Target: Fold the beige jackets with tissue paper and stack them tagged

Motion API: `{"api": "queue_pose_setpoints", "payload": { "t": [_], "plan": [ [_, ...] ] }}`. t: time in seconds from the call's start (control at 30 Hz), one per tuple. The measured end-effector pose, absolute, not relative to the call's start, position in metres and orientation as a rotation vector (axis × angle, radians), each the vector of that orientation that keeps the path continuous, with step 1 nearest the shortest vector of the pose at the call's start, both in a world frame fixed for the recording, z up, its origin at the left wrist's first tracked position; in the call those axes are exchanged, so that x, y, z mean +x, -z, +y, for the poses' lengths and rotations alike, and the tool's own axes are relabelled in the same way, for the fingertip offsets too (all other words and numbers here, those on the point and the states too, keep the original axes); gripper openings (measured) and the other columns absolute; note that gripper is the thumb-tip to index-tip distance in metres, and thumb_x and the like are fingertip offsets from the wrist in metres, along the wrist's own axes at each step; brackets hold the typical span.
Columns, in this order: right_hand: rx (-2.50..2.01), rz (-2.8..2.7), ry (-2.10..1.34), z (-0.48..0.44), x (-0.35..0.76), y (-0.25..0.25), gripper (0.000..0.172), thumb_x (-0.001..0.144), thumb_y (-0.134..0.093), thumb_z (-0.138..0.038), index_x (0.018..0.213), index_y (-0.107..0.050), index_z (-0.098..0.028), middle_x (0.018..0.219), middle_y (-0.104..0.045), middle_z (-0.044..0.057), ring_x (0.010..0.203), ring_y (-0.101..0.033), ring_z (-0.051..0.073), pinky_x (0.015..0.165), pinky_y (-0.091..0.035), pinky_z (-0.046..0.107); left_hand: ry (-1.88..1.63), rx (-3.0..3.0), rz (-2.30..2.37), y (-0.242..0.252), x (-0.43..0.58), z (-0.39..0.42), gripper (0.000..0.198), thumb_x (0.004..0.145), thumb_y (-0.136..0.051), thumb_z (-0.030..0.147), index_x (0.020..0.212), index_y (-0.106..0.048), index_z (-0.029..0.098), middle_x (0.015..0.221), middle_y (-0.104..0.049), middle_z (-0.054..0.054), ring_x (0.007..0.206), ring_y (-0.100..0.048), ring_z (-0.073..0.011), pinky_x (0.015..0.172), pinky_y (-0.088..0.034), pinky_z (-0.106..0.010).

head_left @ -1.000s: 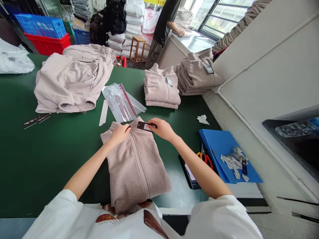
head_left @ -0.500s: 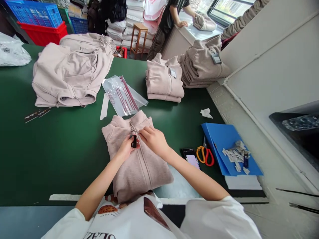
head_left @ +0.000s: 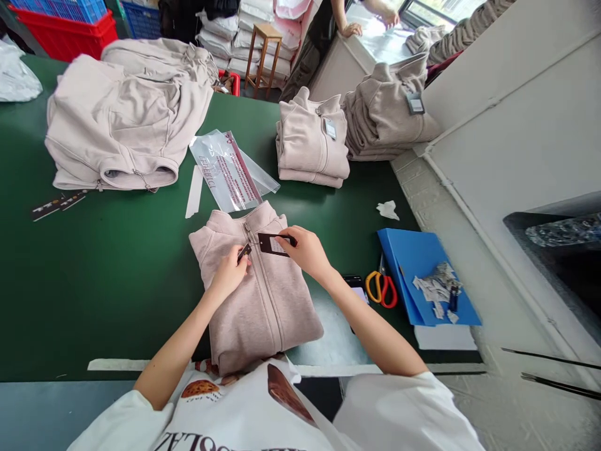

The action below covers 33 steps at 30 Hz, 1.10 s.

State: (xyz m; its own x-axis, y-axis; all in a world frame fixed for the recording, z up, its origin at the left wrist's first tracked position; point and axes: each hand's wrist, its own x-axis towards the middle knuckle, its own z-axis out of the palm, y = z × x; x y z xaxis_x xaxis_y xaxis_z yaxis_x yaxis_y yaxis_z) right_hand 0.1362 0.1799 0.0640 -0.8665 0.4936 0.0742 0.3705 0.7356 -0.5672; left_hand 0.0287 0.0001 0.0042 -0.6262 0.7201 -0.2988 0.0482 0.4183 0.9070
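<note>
A folded pinkish-beige zip-up jacket [head_left: 248,307] lies in front of me, its collar pointing away. My right hand [head_left: 304,249] is closed on one end of a black hang tag with a white label [head_left: 268,243], above the jacket's right chest. My left hand [head_left: 230,270] pinches a smaller black tag [head_left: 244,252] beside the zip. A thin cord runs between the two tags near the zipper pull [head_left: 247,228]. Just beyond the collar lies a clear printed plastic bag [head_left: 230,172].
Unfolded jackets [head_left: 117,119] lie at the back left, near loose black tags [head_left: 59,205]. Folded jackets [head_left: 312,141] and a taller stack [head_left: 385,116] stand at the back right. Scissors [head_left: 382,289], a phone [head_left: 354,285] and a blue folder [head_left: 422,269] sit on the right. Another person's hand [head_left: 351,29] rests on a far counter.
My right hand has moved slightly right and now holds out a black hang tag with its white label showing. The left hand has shifted a little left. The far person's hand has left the folded garment.
</note>
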Motion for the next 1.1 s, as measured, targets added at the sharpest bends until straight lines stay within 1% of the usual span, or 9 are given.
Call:
{"api": "queue_pose_setpoints", "payload": {
  "t": [0.13,0.2,0.4,0.53,0.67,0.77,0.9,1.0,1.1],
  "plan": [
    [-0.696,-2.723,-0.875,0.179,0.135,-0.068,0.017,0.089,-0.057,-0.03,0.085,-0.068,-0.018,0.084,-0.066,0.005,0.067,-0.055,0.015,0.06,-0.036,0.027,-1.012,1.085,2.219,-0.015,0.0,0.0,0.01,0.093,-0.049,0.023,0.094,-0.058,0.02,0.091,-0.069,-0.005,0.084,-0.065,-0.0225,0.075,-0.048,-0.034],
    [-0.694,-2.72,-0.89,0.178,0.135,-0.071,0.016,0.089,-0.057,-0.029,0.085,-0.068,-0.018,0.083,-0.066,0.005,0.067,-0.055,0.015,0.06,-0.036,0.027,-0.965,1.25,2.274,-0.023,-0.016,0.004,0.009,0.091,-0.052,0.022,0.087,-0.06,0.02,0.093,-0.067,-0.006,0.088,-0.063,-0.0235,0.077,-0.047,-0.034],
    [-0.669,-2.711,-0.82,0.18,0.138,-0.074,0.019,0.092,-0.055,-0.032,0.088,-0.069,-0.019,0.085,-0.066,0.005,0.064,-0.054,0.014,0.058,-0.037,0.027,-0.951,1.219,2.26,-0.043,-0.037,0.006,0.011,0.089,-0.056,0.025,0.082,-0.063,0.02,0.077,-0.066,0.0,0.07,-0.06,-0.0185,0.064,-0.04,-0.029],
    [-0.493,-2.758,-0.466,0.179,0.138,-0.072,0.022,0.097,-0.05,-0.029,0.092,-0.069,-0.019,0.085,-0.064,0.005,0.071,-0.056,0.016,0.059,-0.037,0.027,-0.983,1.099,2.163,-0.046,-0.029,0.002,0.011,0.088,-0.057,0.028,0.083,-0.062,0.019,0.068,-0.064,0.001,0.062,-0.059,-0.0171,0.06,-0.039,-0.028],
    [-0.031,-2.816,0.014,0.173,0.139,-0.072,0.024,0.098,-0.043,-0.014,0.096,-0.067,-0.017,0.089,-0.063,0.006,0.08,-0.053,0.018,0.071,-0.04,0.03,-1.083,0.976,2.091,-0.039,-0.021,-0.001,0.013,0.088,-0.058,0.031,0.086,-0.063,0.019,0.06,-0.062,0.002,0.059,-0.059,-0.0175,0.06,-0.041,-0.028],
    [0.272,-2.786,0.26,0.167,0.142,-0.071,0.024,0.098,-0.042,-0.008,0.096,-0.066,-0.014,0.088,-0.061,0.006,0.081,-0.05,0.018,0.072,-0.039,0.031,-1.168,0.865,2.025,-0.031,-0.018,-0.003,0.016,0.089,-0.056,0.032,0.09,-0.064,0.019,0.065,-0.066,0.001,0.06,-0.063,-0.0169,0.059,-0.043,-0.027],
    [0.472,-2.708,0.421,0.163,0.148,-0.066,0.023,0.098,-0.045,-0.007,0.089,-0.066,-0.014,0.082,-0.059,0.005,0.077,-0.048,0.017,0.073,-0.04,0.03,-1.261,0.711,1.905,-0.022,-0.012,-0.005,0.018,0.093,-0.049,0.031,0.094,-0.061,0.019,0.085,-0.073,-0.003,0.056,-0.063,-0.0132,0.049,-0.042,-0.024],
    [0.539,-2.676,0.489,0.16,0.15,-0.066,0.024,0.096,-0.047,-0.006,0.084,-0.066,-0.015,0.083,-0.06,0.005,0.077,-0.048,0.016,0.074,-0.041,0.03,-1.315,0.539,1.813,-0.02,-0.002,-0.004,0.014,0.095,-0.046,0.026,0.094,-0.058,0.018,0.083,-0.073,-0.004,0.052,-0.062,-0.0121,0.044,-0.04,-0.021],
    [0.643,-2.595,0.542,0.154,0.15,-0.069,0.024,0.095,-0.048,-0.005,0.087,-0.068,-0.015,0.092,-0.063,0.005,0.083,-0.051,0.015,0.081,-0.042,0.031,-1.361,0.353,1.67,-0.019,0.015,-0.002,0.012,0.096,-0.043,0.022,0.094,-0.055,0.017,0.078,-0.071,-0.005,0.05,-0.063,-0.0127,0.042,-0.041,-0.02]
  ]
}}
